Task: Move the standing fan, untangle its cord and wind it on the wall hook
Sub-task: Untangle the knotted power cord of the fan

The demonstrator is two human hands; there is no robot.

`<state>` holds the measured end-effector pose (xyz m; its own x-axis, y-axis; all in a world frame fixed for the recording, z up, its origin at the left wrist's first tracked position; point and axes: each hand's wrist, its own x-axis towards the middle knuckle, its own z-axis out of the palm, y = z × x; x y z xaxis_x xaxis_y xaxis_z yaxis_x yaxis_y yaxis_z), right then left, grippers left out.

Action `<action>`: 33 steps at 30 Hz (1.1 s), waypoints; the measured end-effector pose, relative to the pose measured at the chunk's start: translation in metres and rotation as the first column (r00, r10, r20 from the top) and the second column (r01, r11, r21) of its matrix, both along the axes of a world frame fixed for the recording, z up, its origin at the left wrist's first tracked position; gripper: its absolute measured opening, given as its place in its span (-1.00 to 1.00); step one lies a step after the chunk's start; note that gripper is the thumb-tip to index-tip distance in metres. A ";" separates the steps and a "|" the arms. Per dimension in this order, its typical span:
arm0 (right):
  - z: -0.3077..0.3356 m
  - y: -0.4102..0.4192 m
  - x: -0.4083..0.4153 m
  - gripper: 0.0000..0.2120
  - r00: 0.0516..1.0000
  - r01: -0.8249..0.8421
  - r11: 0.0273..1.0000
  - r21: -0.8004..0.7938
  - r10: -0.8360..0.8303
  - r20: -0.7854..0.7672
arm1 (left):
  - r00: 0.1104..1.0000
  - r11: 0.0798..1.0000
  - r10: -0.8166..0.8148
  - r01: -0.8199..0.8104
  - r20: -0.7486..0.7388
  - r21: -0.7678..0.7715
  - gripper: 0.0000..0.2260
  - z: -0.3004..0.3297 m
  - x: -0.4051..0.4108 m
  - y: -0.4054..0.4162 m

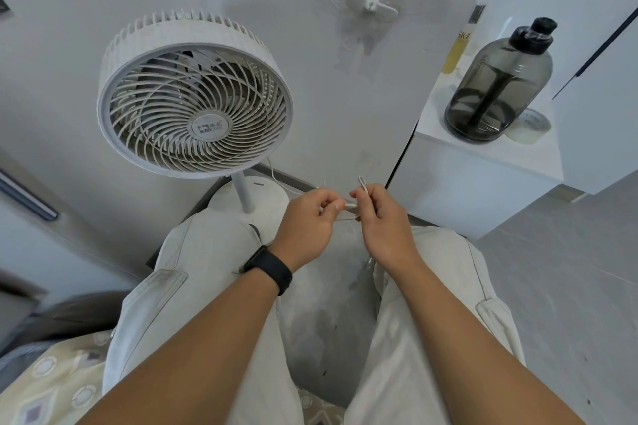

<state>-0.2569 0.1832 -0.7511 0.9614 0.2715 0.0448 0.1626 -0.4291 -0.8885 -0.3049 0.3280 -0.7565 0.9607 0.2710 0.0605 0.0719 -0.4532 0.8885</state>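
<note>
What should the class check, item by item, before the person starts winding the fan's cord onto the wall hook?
1. Both hands hold the cord: ok. The left hand and right hand pinch the cord between them.
2. Cord free of tangles: cannot tell. A small loop sticks up above the right hand; the rest is mostly hidden.
3. Wall hook bare and ready: ok. Nothing hangs on the hook.
4. Fan standing upright: ok. The fan stands on its base by the wall.
5. Bottle out of the way: ok. The bottle stands on the shelf to the right, apart from the hands.
</note>
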 end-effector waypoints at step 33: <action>-0.005 0.011 0.001 -0.78 0.999 0.030 0.997 -0.072 -0.031 -0.026 | 0.970 0.925 0.209 -0.236 -0.122 -0.297 -0.80 0.000 0.006 0.007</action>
<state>-0.2560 0.1937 -0.7560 0.9699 0.2436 0.0001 0.1247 -0.4960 -0.8593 -0.2991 0.3346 -0.7569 0.8712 0.4705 -0.1401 0.2218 -0.1226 0.9673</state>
